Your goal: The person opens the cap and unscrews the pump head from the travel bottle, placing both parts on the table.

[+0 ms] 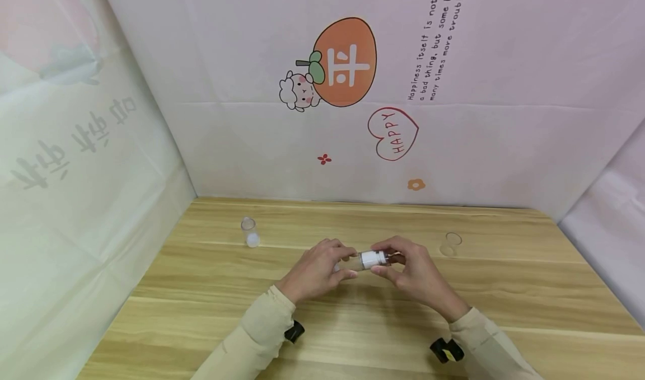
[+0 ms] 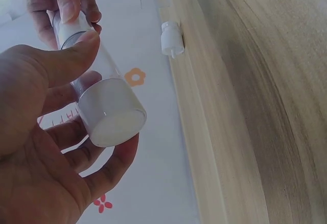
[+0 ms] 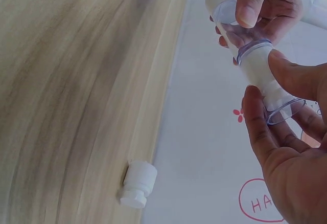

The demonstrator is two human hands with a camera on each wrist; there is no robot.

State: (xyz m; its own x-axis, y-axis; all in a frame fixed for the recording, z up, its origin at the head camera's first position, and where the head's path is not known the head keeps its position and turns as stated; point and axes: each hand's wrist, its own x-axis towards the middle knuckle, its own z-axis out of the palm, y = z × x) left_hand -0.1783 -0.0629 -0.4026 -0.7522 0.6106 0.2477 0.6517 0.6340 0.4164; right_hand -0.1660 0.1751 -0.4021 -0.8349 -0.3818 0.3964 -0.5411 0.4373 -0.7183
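Note:
Both hands hold one slim bottle (image 1: 370, 259) lying sideways between them. It has a clear tube, a white base (image 2: 113, 112) at the left end and a white sleeve (image 3: 256, 70) inside clear plastic at the right end. My left hand (image 1: 317, 268) grips the tube near the base, thumb on one side and fingers around the other. Thumb and fingers of my right hand (image 1: 415, 271) pinch the white-sleeved end, beside its flared clear rim (image 3: 286, 112). A white pump-like piece (image 2: 172, 39) lies on the table beyond the hands.
On the wooden table (image 1: 242, 307), a small clear and white container (image 1: 250, 232) stands at the back left. A clear cap (image 1: 450, 244) lies at the back right. Printed white sheets (image 1: 252, 117) rise along the table's back and sides.

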